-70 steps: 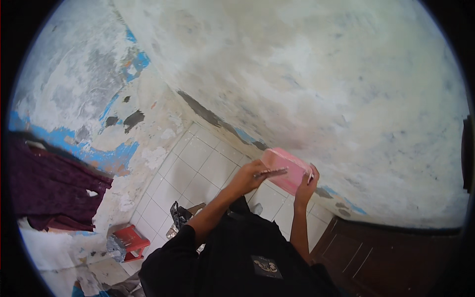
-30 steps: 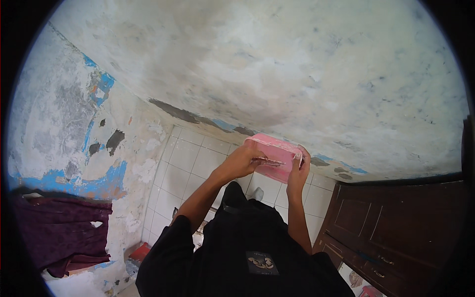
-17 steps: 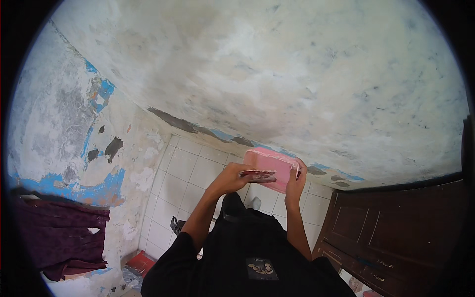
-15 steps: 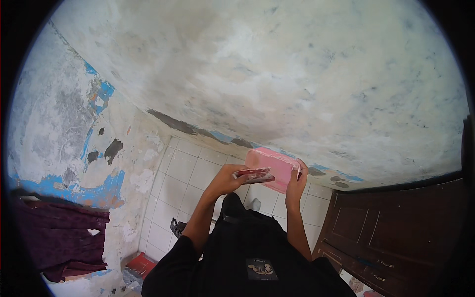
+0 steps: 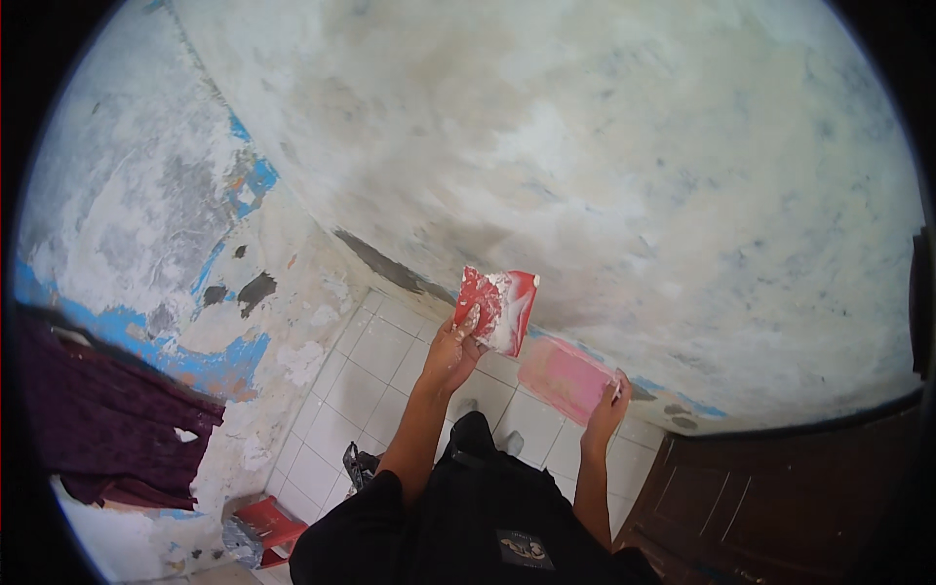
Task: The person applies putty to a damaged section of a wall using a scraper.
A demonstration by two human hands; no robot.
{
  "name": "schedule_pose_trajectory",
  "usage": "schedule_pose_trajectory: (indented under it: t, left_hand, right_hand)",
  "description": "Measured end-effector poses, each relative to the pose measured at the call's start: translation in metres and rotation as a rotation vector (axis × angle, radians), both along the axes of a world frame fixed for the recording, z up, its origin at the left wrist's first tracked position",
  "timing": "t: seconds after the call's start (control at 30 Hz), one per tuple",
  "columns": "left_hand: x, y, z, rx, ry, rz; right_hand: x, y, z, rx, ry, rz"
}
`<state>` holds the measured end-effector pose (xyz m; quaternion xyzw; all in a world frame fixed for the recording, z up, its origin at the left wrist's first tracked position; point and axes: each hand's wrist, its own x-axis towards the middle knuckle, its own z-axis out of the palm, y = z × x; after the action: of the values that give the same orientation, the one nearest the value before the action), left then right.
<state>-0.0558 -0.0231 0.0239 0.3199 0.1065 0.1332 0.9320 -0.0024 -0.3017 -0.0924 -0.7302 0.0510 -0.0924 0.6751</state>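
Note:
My left hand (image 5: pixel 452 357) is closed on a red, flat plastic putty spreader (image 5: pixel 495 310). Its face is raised toward the wall and smeared with white filler. To the right and lower down, my right hand (image 5: pixel 605 409) grips the right end of a shallow pink plastic tray (image 5: pixel 564 378), which is tilted and coated with a thin pale residue. Something small and white shows by my right thumb; I cannot make out what it is. The spreader and the tray are apart.
A patchy, skim-coated wall (image 5: pixel 624 195) rises ahead, with blue paint and grey patches low down. At left hangs a dark purple cloth (image 5: pixel 117 419). A red object (image 5: pixel 271 522) lies on the white tile floor (image 5: pixel 375 375). A dark wooden cabinet (image 5: pixel 751 497) stands at right.
My left hand has lifted the spreader up and away from the tray, turning its smeared face into view. The tray and my right hand have shifted slightly right and down in the picture.

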Motion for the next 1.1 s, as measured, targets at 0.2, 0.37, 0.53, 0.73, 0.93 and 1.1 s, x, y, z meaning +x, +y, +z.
schedule_pose_trajectory:
  t: [0.2, 0.37, 0.53, 0.73, 0.93, 1.1]
  left_hand:
    - [0.021, 0.04, 0.001, -0.109, -0.064, 0.258]
    - [0.029, 0.057, -0.024, -0.064, -0.008, 0.313]
    - [0.05, 0.068, 0.009, 0.145, 0.044, 0.524]
    - [0.083, 0.102, 0.054, 0.715, 0.215, 0.934]
    - [0.124, 0.135, 0.079, 0.756, 0.048, 1.241]
    - [0.149, 0.152, 0.081, 1.431, -0.194, 1.334]
  right_hand:
    - [-0.005, 0.006, 0.0, -0.013, 0.043, 0.006]
    - [-0.012, 0.006, -0.01, 0.013, 0.071, 0.002]
    - [-0.009, 0.006, -0.025, -0.095, 0.067, -0.051]
    - [0.003, 0.034, -0.006, -0.12, 0.166, 0.0]
    - [0.017, 0.074, -0.005, -0.17, 0.025, -0.028]
    - [0.018, 0.1, -0.006, -0.173, 0.05, 0.002]
